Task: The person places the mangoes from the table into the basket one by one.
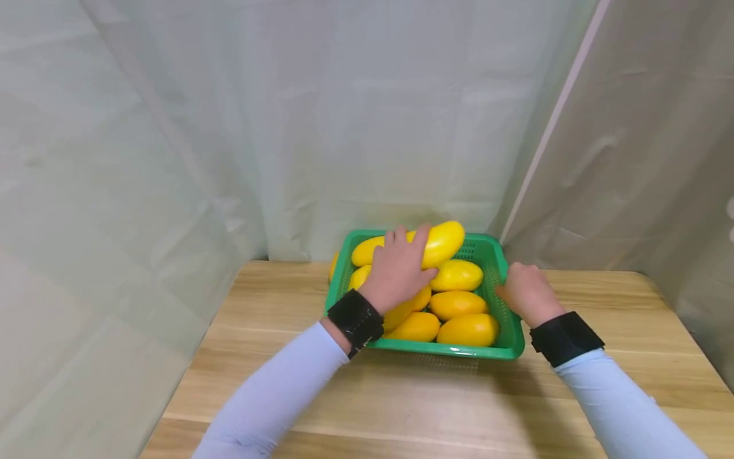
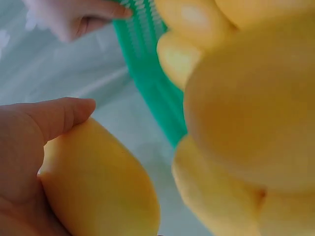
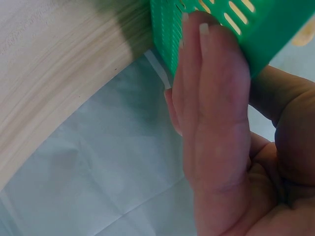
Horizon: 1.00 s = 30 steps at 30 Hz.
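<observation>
My left hand point(image 1: 398, 271) grips a yellow mango point(image 1: 444, 244) above the back of a green plastic basket point(image 1: 447, 347). In the left wrist view the thumb lies along the held mango point(image 2: 98, 182), and a gap separates it from the basket wall point(image 2: 152, 93). Several more mangoes point(image 1: 459, 305) lie inside the basket; my left hand and wrist cover some of them. At the basket's right side, my right hand point(image 1: 530, 293) holds the rim. The right wrist view shows its fingers point(image 3: 221, 113) against the outer wall and the thumb over the rim.
The basket stands on a wooden table point(image 1: 413, 408) near its back edge. Another yellow fruit point(image 1: 333, 266) shows partly behind the basket's left side. Pale sheeting point(image 1: 378, 127) hangs behind the table and along both sides.
</observation>
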{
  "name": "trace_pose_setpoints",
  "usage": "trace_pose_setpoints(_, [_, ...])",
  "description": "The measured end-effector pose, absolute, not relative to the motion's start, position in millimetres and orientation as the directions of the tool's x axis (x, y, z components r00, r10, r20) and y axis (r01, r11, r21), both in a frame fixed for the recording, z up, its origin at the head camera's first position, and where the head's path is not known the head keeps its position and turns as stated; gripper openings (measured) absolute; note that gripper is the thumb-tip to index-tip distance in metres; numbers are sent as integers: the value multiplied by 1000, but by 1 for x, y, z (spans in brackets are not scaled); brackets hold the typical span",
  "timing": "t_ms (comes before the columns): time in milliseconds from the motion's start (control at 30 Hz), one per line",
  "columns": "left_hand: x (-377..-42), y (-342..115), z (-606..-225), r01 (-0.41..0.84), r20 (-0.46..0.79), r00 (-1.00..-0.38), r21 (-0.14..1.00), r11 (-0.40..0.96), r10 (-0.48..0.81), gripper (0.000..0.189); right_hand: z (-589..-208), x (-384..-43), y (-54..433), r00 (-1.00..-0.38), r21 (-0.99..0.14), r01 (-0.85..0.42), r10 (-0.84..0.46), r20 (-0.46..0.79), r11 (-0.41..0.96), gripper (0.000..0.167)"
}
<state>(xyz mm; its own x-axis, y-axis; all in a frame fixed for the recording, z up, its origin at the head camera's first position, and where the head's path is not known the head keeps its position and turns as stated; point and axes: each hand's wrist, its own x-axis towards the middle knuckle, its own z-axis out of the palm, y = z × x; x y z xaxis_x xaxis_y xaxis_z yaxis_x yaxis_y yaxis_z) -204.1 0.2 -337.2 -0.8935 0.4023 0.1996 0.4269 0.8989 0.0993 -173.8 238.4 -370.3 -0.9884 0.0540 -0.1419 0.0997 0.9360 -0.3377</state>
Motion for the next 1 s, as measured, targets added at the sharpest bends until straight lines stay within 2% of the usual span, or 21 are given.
trace_pose_setpoints(200, [-202,33,-344,422,126,-901,42,906,414,80,-369,-173,238,-990,-334,93,51,-131,938,24])
trace_pose_setpoints(433, [-203,56,-358,422,98,-902,-21,907,422,77,-367,-170,236,-991,-338,87,46,-127,937,24])
trace_pose_setpoints(733, [-198,72,-370,373,85,-918,-153,915,388,65,-371,-172,233,-993,-329,68,32,-112,942,21])
trace_pose_setpoints(1000, [-200,74,-377,344,8,-935,-207,916,354,73,-370,-171,231,-990,-342,87,42,-138,935,21])
